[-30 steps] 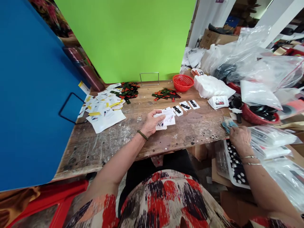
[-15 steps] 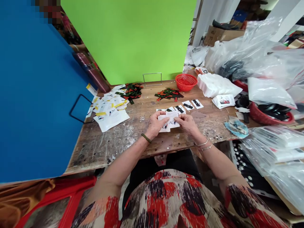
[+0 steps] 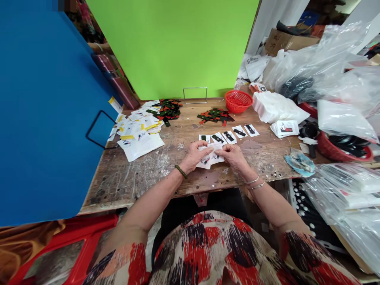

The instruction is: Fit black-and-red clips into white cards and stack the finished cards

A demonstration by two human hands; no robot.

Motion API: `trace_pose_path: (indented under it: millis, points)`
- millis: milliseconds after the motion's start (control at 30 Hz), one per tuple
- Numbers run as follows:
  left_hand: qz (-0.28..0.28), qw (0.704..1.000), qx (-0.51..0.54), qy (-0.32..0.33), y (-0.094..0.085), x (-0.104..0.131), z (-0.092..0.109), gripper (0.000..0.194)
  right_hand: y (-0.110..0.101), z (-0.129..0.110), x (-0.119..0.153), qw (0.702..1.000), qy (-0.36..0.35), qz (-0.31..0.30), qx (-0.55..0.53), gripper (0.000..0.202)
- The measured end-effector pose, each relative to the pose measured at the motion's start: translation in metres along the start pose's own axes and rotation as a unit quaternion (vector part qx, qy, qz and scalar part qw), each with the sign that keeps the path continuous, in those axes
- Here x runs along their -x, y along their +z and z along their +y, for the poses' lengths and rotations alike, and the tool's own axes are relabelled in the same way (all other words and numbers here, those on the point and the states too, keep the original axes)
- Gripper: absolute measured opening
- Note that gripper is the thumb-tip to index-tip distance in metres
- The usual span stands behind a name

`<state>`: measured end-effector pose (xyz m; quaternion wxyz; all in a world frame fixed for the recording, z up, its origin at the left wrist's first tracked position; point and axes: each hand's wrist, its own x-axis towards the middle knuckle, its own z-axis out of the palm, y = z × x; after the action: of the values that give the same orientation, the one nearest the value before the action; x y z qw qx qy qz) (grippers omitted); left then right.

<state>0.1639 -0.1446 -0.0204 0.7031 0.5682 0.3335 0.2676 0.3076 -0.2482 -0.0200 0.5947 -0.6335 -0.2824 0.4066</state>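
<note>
Printed white cards (image 3: 216, 156) are spread between my two hands, low over the front of the table. My left hand (image 3: 193, 155) pinches the left side of them, with its thumb lying across the top. From the right, my right hand (image 3: 235, 157) pinches the right-hand card between thumb and fingers. Just beyond my fingers, a row of several small white cards (image 3: 251, 130) lies on the wood, each with a dark strip on it. Behind that row is a heap of black-and-orange strips (image 3: 215, 115). How many cards I hold cannot be made out.
A larger strip pile (image 3: 168, 109) and scattered leaflets (image 3: 139, 124) lie at the left. A red basket (image 3: 238, 101) stands at the back, against a green panel (image 3: 175, 47). White bags (image 3: 279, 107), a card stack (image 3: 284, 128) and a blue rag (image 3: 299, 163) occupy the right.
My view has shifted slightly, so the table items sit a little further right. The held cards have tilted and fanned slightly between my hands; both hands keep their grip.
</note>
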Motion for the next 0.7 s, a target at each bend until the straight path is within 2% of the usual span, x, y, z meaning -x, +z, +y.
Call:
trace_pose_path:
  millis: [233, 300, 400, 467, 700]
  points:
    - [-0.058, 0.991, 0.092, -0.074, 0.005, -0.002, 0.005, 0.06, -0.018, -0.008, 0.008, 0.981, 0.094, -0.13, -0.106, 0.047]
    - [-0.068, 0.99, 0.095, -0.085, 0.008, -0.002, 0.003, 0.06, -0.021, -0.003, 0.009, 0.984, 0.089, -0.113, -0.109, 0.049]
    - [-0.07, 0.993, 0.059, -0.071, 0.014, -0.001, 0.0, 0.058, -0.023, 0.004, 0.009, 0.995, 0.031, -0.028, -0.088, 0.051]
    - [-0.076, 0.995, 0.035, -0.055, 0.016, -0.001, 0.0, 0.054, -0.025, 0.005, 0.011, 0.997, 0.019, -0.02, -0.075, 0.052]
    - [-0.095, 0.991, 0.061, -0.078, 0.017, 0.0, 0.005, 0.054, -0.044, -0.008, 0.022, 0.97, 0.09, -0.155, -0.163, 0.045]
